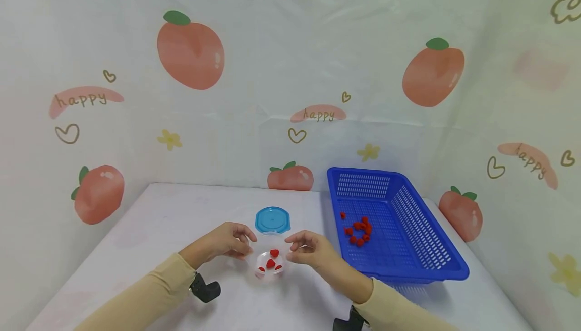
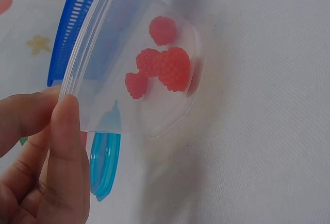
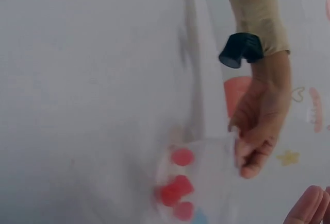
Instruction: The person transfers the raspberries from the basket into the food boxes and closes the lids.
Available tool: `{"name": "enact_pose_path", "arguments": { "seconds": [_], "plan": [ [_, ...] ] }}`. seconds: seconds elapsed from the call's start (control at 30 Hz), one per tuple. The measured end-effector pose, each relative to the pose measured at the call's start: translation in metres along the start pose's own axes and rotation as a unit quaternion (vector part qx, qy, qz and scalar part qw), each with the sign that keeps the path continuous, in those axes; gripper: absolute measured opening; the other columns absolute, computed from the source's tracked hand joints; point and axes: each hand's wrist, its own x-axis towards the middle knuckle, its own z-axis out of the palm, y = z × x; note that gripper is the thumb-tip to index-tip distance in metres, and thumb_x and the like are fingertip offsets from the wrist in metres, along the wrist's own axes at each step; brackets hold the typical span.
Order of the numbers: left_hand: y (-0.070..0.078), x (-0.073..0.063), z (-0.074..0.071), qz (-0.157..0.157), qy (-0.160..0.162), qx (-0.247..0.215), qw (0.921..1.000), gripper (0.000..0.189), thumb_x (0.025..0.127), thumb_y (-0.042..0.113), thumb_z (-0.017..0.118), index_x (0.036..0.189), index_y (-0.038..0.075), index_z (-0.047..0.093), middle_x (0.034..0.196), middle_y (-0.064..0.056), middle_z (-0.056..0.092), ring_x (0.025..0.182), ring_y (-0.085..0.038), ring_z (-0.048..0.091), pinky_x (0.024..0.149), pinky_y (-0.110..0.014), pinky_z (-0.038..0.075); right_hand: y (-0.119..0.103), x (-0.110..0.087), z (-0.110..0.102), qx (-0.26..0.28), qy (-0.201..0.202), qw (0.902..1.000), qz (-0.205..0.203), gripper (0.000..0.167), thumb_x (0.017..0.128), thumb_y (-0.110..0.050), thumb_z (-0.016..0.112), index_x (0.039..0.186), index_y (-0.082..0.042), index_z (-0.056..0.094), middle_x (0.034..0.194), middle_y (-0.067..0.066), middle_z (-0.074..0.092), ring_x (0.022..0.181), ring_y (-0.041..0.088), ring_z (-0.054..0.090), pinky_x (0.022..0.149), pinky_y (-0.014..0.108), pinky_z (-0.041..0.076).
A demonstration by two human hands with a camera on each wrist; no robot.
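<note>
Clear cup [image 2: 154, 113]: between the hands, rim pinched at its left side by thumb and fingers of the left hand [image 1: 225, 242]; body hangs below the grip. Four red berries [image 2: 172, 69] sit at its base. Right hand [image 1: 315, 253]: fingers apart, holding nothing, just beside the opposite rim. Blue lid [image 1: 272, 219] lies beyond; blue basket [image 1: 390, 230], right, contains more berries [image 1: 353, 239].

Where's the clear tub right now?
In the head view, the clear tub is below centre, between the left hand, which pinches its rim, and the right hand, in front of the light-blue lid and left of the blue basket.
</note>
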Motion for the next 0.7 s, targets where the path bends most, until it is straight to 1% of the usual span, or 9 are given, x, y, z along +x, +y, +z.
{"name": "enact_pose_path", "arguments": {
  "seconds": [0.1,0.17,0.37,0.5,0.7],
  "plan": [
    [0.0,0.0,-0.001,0.005,-0.008,-0.006,0.9999,0.028,0.081,0.002,0.073,0.107,-0.002,0.064,0.078,-0.006,0.055,0.069,-0.017,0.06,0.067,-0.028,0.059,-0.012,-0.005,-0.009,-0.009,0.0,0.9998,-0.016,0.037,0.086,-0.01,0.072,0.118,0.004,0.059,0.093,0.002,0.056,0.085,0.015,0.058,0.082,0.023,0.054],
    [0.0,0.0,-0.001,0.008,-0.014,-0.01,0.9998,0.028,0.082,0.002,0.072,0.107,-0.003,0.063,0.077,-0.005,0.056,0.069,-0.016,0.06,0.067,-0.028,0.059,-0.021,-0.006,-0.017,-0.016,0.011,0.9995,-0.027,0.038,0.086,-0.012,0.072,0.119,0.003,0.059,0.093,0.001,0.056,0.086,0.015,0.059,0.082,0.023,0.053],
    [-0.001,0.0,-0.003,0.015,-0.027,-0.018,0.9994,0.027,0.082,0.003,0.071,0.107,-0.003,0.063,0.076,-0.005,0.056,0.068,-0.016,0.06,0.067,-0.027,0.059,-0.043,-0.005,-0.047,-0.015,0.06,0.9957,-0.069,0.034,0.086,-0.01,0.071,0.117,0.0,0.06,0.095,-0.001,0.058,0.087,0.013,0.059,0.081,0.021,0.052],
    [-0.001,0.0,-0.003,0.013,-0.026,-0.021,0.9994,0.026,0.082,0.002,0.071,0.106,-0.003,0.063,0.076,-0.005,0.056,0.068,-0.016,0.06,0.067,-0.027,0.059,-0.048,-0.001,-0.072,-0.005,0.083,0.9922,-0.092,0.029,0.088,-0.009,0.069,0.115,-0.005,0.061,0.096,-0.002,0.059,0.089,0.011,0.06,0.082,0.02,0.053],
    [0.0,0.0,-0.002,0.011,-0.021,-0.019,0.9995,0.027,0.082,0.002,0.071,0.107,-0.003,0.063,0.077,-0.005,0.056,0.068,-0.016,0.06,0.067,-0.027,0.059,-0.042,0.007,-0.109,0.02,0.124,0.9871,-0.1,0.019,0.091,-0.012,0.066,0.109,-0.016,0.063,0.093,-0.005,0.058,0.092,0.009,0.062,0.084,0.02,0.054]
  ]
}}
